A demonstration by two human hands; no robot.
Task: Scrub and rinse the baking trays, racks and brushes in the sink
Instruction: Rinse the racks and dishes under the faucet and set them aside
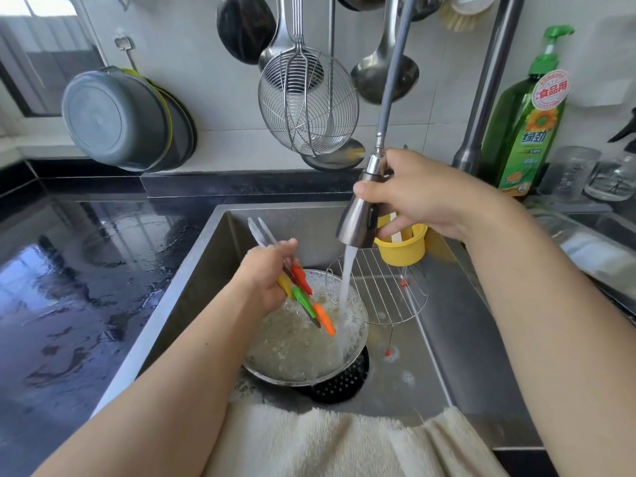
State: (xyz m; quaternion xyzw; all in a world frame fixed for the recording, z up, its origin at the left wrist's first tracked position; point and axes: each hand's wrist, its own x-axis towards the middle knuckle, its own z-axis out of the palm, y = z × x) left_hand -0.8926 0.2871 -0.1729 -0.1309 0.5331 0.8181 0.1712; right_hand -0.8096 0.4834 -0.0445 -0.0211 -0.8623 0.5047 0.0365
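Left hand [272,277] grips a bunch of four silicone brushes [306,297], red, yellow, green and orange, over one round water-filled tray [303,352] in the sink [457,356]. Farther right, the right hand [423,194] wraps around one pull-out spray head [361,208], its stream falling onto the tray's far-right rim beside one round wire rack [389,290].

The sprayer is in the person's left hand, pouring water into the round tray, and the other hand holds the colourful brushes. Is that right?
Not quite. The head view shows the right hand gripping the sprayer, not the left. Water does pour into the round tray, and the left hand holds the colourful brushes.
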